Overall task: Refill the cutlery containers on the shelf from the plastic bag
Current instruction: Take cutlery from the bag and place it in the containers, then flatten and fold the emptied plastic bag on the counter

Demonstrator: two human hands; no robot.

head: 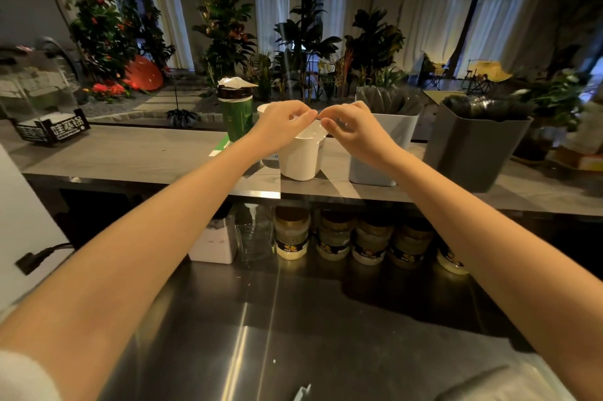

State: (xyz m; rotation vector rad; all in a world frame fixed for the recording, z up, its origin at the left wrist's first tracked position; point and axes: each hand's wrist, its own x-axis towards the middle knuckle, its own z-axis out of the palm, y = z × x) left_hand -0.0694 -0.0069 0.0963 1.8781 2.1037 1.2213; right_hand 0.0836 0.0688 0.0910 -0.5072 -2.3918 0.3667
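A white container (301, 157) stands on the grey shelf (137, 154) in the middle. Both my hands reach over its rim. My left hand (283, 126) and my right hand (350, 128) each pinch something thin and pale above the opening; their fingertips nearly meet, and I cannot tell what it is. To the right stand a light blue container (391, 146) holding dark wrapped cutlery (388, 100) and a larger grey container (473, 149) filled with dark wrapped pieces. No plastic bag is plainly visible.
A green cup (235, 113) with a dark lid stands left of the white container. A black basket (54, 129) sits at the shelf's left end. Several jars (292, 234) line up under the shelf behind a steel counter (293, 335). Plants fill the background.
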